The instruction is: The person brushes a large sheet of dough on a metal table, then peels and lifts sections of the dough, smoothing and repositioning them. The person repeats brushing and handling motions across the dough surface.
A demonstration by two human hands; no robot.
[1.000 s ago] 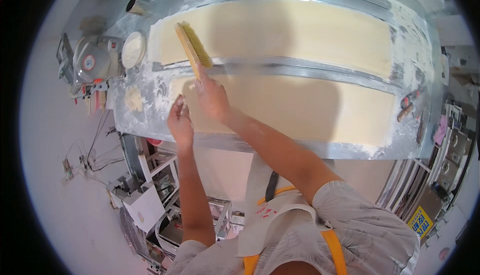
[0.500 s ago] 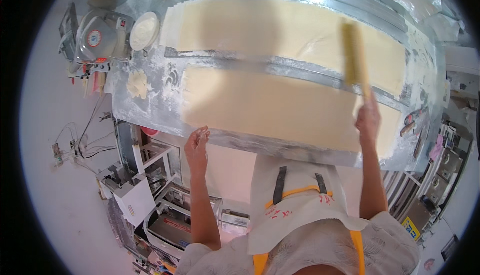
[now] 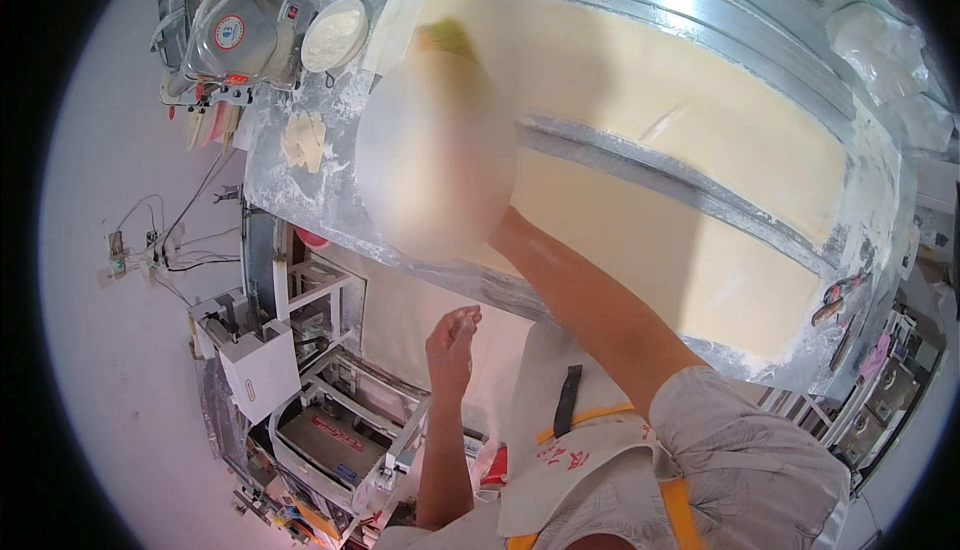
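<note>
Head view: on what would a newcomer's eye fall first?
Two long, pale, dough-like sheets lie across the metal table, a metal band between them. Over their left part, a blurred patch hides the right hand, with yellow bristles beyond it. The left hand is before the table's near edge.

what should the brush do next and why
I'd probably sweep the brush rightward along the far dough sheet: its yellow bristles appear over the sheet's left end, and a pale streak marks the sheet farther right. The left hand is out of the way, off the table. A blur hides the right hand, so its grip can't be confirmed.
</note>
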